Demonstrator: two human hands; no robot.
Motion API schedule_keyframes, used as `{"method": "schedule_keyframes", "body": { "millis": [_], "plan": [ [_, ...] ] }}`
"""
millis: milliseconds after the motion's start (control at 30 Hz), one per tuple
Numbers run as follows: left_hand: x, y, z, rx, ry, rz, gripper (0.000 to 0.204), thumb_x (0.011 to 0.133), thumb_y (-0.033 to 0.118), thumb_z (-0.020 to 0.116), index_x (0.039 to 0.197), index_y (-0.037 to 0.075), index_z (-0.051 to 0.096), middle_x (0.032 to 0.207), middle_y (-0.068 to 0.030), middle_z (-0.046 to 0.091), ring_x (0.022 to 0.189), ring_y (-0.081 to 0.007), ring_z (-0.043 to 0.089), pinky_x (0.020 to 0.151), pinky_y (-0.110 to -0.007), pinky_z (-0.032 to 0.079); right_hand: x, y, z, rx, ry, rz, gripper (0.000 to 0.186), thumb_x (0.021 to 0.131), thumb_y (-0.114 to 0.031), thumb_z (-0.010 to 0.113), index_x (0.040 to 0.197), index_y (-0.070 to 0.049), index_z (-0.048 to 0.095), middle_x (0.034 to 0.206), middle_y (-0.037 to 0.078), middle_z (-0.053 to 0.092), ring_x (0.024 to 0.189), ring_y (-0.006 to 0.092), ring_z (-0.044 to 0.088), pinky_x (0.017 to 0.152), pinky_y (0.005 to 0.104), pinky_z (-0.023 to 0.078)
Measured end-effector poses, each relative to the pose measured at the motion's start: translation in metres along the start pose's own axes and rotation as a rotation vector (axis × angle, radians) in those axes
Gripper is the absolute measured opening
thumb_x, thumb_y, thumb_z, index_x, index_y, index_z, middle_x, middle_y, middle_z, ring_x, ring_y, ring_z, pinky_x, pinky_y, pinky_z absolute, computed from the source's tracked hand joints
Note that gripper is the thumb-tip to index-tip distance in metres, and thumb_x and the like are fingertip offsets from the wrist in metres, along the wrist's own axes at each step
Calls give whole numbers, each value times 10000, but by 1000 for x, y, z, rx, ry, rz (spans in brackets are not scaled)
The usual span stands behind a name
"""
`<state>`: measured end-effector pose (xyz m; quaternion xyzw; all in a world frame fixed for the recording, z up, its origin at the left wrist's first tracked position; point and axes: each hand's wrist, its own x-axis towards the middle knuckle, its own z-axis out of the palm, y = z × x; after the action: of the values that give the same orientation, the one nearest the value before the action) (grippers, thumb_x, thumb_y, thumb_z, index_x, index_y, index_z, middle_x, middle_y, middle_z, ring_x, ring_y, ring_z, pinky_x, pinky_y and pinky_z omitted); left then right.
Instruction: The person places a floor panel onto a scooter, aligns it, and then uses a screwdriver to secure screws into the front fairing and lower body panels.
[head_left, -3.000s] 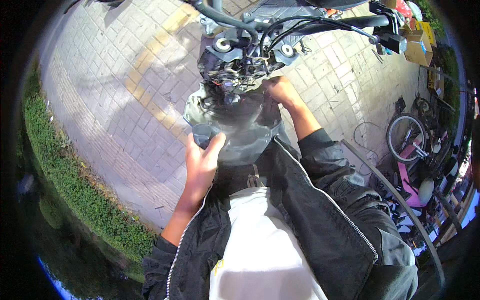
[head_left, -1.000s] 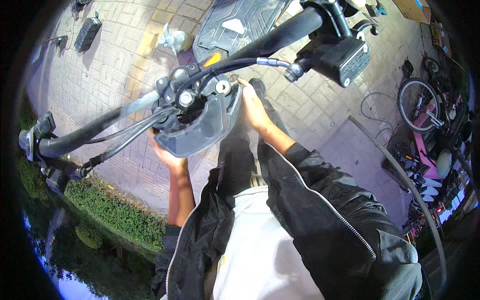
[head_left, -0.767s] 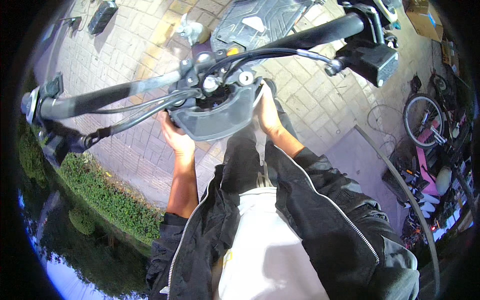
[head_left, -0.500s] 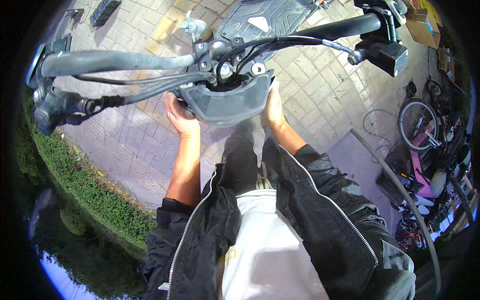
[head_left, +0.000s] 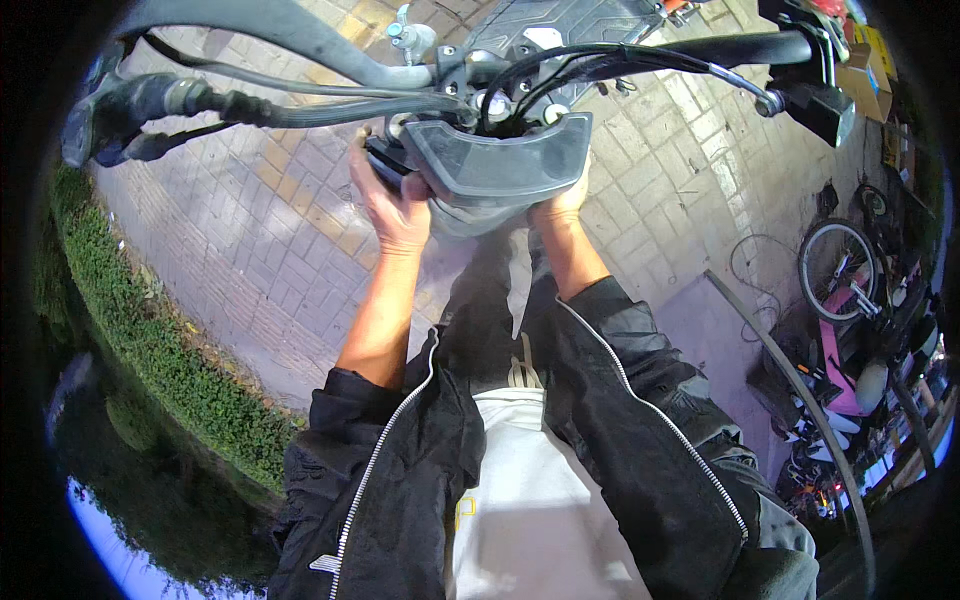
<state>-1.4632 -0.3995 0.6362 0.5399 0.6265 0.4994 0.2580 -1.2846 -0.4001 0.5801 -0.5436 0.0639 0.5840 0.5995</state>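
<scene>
Left hand (head_left: 392,215) is curling, half closed, thumb on the near side and fingers on the far side, gripping a smooth dark piece (head_left: 384,158) at the left end of the front cover. Right hand (head_left: 562,205) is pressing up under the cover's right end; its fingers are hiding behind it, so can't tell how far they're closing or whether they're gripping. Front cover (head_left: 500,165) is sitting between the two hands, just below the handlebar clamp: grey, semi-glossy, looks like plastic, curved like a shallow crescent with bevelled edges. A paler, smooth, rounded part (head_left: 478,220) is showing beneath it, blurry. Handlebar (head_left: 690,56) is spanning above, a thick matte dark tube, bending on the left. Round, rubbery-looking black cables (head_left: 330,108) are arcing off the clamp. A boxy black housing (head_left: 815,105) is hanging at the bar's right end. Ribbed dark footboard (head_left: 590,25) is lying beyond. Below, rough rectangular paving (head_left: 650,190) is spreading out; leafy hedge (head_left: 190,345) is running along the left, a spoked wheel (head_left: 838,268) is standing at right.
</scene>
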Motion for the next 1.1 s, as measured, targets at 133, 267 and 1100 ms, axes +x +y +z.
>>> {"method": "schedule_keyframes", "body": {
  "millis": [133,267,1100],
  "plan": [
    [2,-5,1,140,5,94,996,715,730,529,1260,-77,316,1127,-219,395,1037,-348,406,912,-452,317,8,8,-7,-26,45,-46,530,879,-525,401,1119,-83,567,1068,66,588,981,214,562,848,352,454],
    [6,-11,-1,168,24,88,974,708,739,525,1216,-72,341,1051,-203,404,980,-335,416,874,-447,332,3,11,-4,138,-50,5,461,920,-447,376,1134,-77,548,1084,70,584,1007,212,550,881,342,435],
    [18,-3,8,151,32,182,890,755,644,558,1254,-67,370,1092,-221,460,1015,-348,448,919,-447,331,53,26,-74,-925,-286,-761,333,939,-281,407,1151,-50,518,1111,92,574,999,222,552,891,359,449]
  ]
}}
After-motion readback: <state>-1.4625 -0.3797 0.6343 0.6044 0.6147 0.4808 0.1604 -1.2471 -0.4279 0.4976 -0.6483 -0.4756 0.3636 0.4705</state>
